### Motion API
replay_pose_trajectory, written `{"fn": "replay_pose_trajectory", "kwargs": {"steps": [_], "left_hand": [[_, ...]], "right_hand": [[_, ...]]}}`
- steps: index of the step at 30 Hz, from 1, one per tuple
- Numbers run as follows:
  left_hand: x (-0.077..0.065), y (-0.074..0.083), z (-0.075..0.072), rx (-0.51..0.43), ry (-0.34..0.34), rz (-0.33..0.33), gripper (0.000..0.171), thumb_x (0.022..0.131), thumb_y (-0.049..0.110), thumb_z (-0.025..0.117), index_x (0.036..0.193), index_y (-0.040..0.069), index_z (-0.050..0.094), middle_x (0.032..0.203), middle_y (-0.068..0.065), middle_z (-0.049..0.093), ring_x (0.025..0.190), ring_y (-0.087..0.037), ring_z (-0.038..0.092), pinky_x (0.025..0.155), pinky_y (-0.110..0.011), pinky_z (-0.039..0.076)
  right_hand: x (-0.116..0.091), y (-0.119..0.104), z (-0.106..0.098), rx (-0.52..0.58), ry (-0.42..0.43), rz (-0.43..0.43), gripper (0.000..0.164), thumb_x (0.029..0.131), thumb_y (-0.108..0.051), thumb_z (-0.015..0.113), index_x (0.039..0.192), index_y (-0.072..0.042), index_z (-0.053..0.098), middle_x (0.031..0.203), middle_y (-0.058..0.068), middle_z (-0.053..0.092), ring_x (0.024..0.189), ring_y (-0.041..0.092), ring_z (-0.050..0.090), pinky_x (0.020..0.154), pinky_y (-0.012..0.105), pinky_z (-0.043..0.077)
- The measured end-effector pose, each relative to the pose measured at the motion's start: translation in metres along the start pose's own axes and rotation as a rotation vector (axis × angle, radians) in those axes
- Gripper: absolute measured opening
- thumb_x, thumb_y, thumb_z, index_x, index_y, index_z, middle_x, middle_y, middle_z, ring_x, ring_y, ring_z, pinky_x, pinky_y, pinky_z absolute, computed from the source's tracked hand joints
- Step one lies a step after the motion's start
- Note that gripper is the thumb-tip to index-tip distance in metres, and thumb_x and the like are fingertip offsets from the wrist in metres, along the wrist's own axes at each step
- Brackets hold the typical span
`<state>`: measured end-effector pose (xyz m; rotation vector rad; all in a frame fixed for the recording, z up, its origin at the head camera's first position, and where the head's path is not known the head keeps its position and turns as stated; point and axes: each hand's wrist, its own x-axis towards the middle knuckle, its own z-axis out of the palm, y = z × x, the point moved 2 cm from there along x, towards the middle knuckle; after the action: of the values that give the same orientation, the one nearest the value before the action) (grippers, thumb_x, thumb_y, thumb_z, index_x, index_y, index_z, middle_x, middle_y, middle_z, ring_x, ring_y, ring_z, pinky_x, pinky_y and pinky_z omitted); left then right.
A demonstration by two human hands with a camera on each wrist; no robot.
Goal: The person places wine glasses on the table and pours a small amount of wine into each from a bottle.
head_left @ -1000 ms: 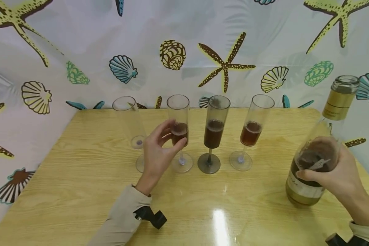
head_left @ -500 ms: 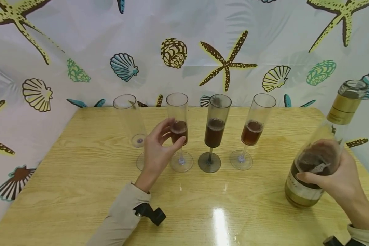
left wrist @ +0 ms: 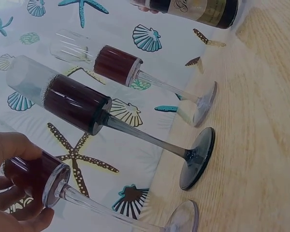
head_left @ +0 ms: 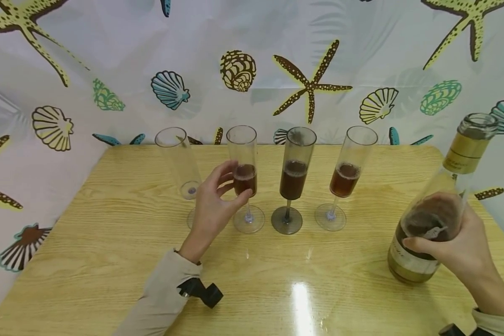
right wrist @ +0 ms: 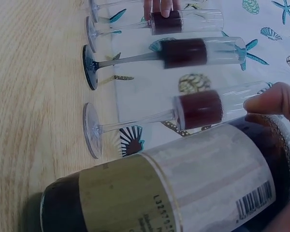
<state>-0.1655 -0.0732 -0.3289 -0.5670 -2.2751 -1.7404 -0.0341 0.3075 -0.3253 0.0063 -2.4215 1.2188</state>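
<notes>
My left hand (head_left: 212, 198) holds a clear champagne flute (head_left: 244, 179) by its bowl, thumb on the near side and fingers round the far side. The flute is part filled with dark red drink, and its foot is at the tabletop. At the right, my right hand (head_left: 462, 242) grips a wine bottle (head_left: 416, 252) round its body. The bottle leans a little to the right, its mouth uncorked and dark liquid in its lower part. In the right wrist view the label (right wrist: 208, 174) with a barcode shows, and the thumb lies across the glass.
Right of the held flute stand a smoky grey flute (head_left: 294, 182) and another clear flute (head_left: 345, 179), both part filled. A clear flute (head_left: 178, 163) without drink is at the left, partly behind my left hand. A shell-printed cloth (head_left: 210, 112) hangs behind the wooden table (head_left: 109, 261).
The bottle's neck has come down slightly and swayed a little to the right, my right hand staying round it. My left hand keeps its place on the flute. The view has tilted slightly.
</notes>
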Motion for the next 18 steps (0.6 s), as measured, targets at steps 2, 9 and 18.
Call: {"fn": "replay_pose_trajectory", "kwargs": {"steps": [2, 9, 18], "left_hand": [[-0.002, 0.001, -0.001, 0.029, 0.004, 0.004, 0.063, 0.078, -0.001, 0.075, 0.136, 0.002, 0.049, 0.131, -0.016, 0.055, 0.116, -0.029, 0.057, 0.096, -0.036, 0.052], [-0.029, 0.013, -0.015, 0.301, 0.044, 0.105, 0.06, 0.077, 0.0, 0.075, 0.133, 0.002, 0.052, 0.127, -0.014, 0.058, 0.112, -0.028, 0.058, 0.092, -0.04, 0.053], [-0.058, 0.004, -0.075, 0.448, 0.159, 0.068, 0.031, 0.077, 0.008, 0.08, 0.108, 0.007, 0.071, 0.096, -0.006, 0.073, 0.08, -0.011, 0.067, 0.072, -0.011, 0.051]], "right_hand": [[0.0, 0.0, 0.0, 0.002, -0.001, -0.002, 0.076, 0.062, 0.013, 0.081, 0.126, -0.013, 0.051, 0.107, -0.018, 0.057, 0.093, -0.001, 0.055, 0.076, 0.007, 0.045], [-0.003, 0.001, -0.001, -0.002, 0.012, 0.001, 0.077, 0.06, 0.014, 0.082, 0.125, -0.014, 0.052, 0.107, -0.018, 0.058, 0.093, -0.002, 0.055, 0.076, 0.007, 0.044], [-0.004, 0.002, 0.0, -0.011, 0.004, 0.031, 0.076, 0.061, 0.012, 0.083, 0.125, -0.013, 0.051, 0.106, -0.019, 0.057, 0.093, -0.003, 0.055, 0.075, 0.006, 0.044]]}}
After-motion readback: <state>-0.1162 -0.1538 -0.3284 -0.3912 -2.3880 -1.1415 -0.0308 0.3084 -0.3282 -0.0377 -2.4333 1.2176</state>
